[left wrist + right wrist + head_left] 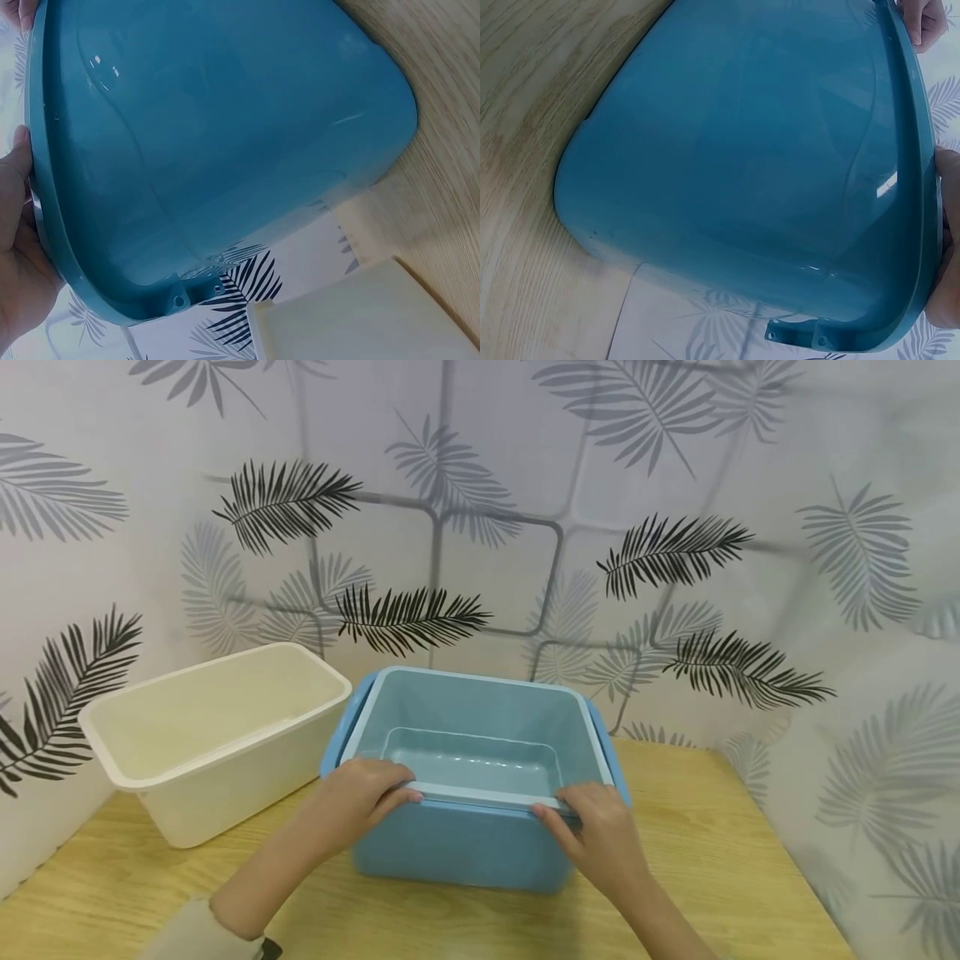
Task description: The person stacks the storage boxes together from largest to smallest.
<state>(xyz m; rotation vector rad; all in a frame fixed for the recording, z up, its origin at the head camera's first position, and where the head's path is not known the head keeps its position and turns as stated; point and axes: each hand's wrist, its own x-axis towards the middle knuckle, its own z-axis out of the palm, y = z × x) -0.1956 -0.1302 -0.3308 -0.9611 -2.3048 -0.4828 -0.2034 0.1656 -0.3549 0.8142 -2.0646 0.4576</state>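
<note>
A pale teal plastic bin [480,697] sits nested inside a brighter blue storage bin [465,852] on the table. Both rims lie close together, with the blue one showing at the left and right ends. My left hand [367,793] grips the teal bin's near rim toward its left corner, thumb in front and fingers over the inside. Toward the right corner my right hand [600,827] holds the same rim in the same way. In the wrist views the blue bin's smooth outer wall [225,135] fills most of the picture.
A cream rectangular bin [247,793] stands at the left, its corner close to the blue bin. Under everything is a wood-grain table [697,868]. Behind rises a pale wall [495,460] with a leaf pattern.
</note>
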